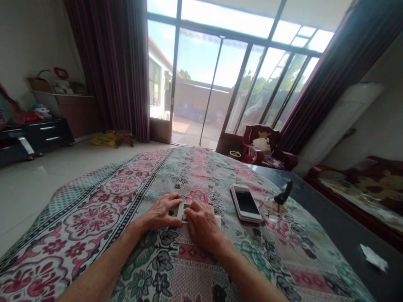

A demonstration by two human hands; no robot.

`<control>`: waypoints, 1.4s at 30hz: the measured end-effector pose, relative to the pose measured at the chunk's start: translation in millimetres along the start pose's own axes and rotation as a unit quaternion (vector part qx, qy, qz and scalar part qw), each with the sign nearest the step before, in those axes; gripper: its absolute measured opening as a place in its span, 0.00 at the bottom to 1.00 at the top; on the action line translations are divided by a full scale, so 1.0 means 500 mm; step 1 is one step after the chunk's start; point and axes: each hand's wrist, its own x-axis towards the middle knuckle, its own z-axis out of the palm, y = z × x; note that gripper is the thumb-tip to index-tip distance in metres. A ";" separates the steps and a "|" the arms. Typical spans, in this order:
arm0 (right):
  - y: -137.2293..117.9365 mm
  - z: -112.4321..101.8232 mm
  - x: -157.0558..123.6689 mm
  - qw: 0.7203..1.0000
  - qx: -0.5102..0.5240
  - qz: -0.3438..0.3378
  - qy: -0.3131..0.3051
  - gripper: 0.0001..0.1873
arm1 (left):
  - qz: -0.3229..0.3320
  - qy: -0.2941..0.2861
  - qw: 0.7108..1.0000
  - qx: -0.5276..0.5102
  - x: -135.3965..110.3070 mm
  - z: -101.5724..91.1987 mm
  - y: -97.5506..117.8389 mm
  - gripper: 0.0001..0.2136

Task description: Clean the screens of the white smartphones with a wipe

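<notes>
1. A flat white device (pixel 180 212), by its look a phone, is lying on the cloth-covered table (pixel 119 209), at 12 o'clock from me. My right hand (pixel 201 222) is hiding most of it.
2. My left hand (pixel 159 212) is clamping its 9 o'clock end, the thumb touching the near edge and the fingers reaching the far edge.
3. My right fingers are curling close together over its face; I cannot tell whether they are pinching anything.
4. A white piece (pixel 218 220) is peeking out at 3 o'clock past my right hand; whether it is belonging to the device, I cannot tell.
5. I am judging the device light, stiff and rather slick, its face fragile under hard pressing. The 2 long edges are offering the safest hold.
6. Nearby at 3 o'clock, a stack of phones (pixel 247 203) is resting, and beyond it a glass dish (pixel 269 208) is carrying a black object (pixel 283 193).
</notes>
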 end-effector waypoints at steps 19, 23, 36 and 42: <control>-0.002 0.008 0.021 1.000 0.012 0.010 0.006 0.08 | -0.011 -0.008 0.998 -0.062 -0.002 -0.004 -0.022 0.28; -0.008 0.002 0.014 0.999 0.040 -0.013 -0.018 0.08 | -0.015 -0.002 0.998 -0.059 -0.004 -0.006 -0.015 0.28; -0.008 0.009 0.063 0.999 0.014 0.046 -0.010 0.10 | -0.020 0.009 0.998 -0.058 -0.002 -0.005 -0.017 0.33; -0.021 -0.015 0.012 0.997 0.065 -0.028 -0.040 0.09 | -0.011 0.006 0.998 -0.066 -0.003 -0.001 -0.018 0.34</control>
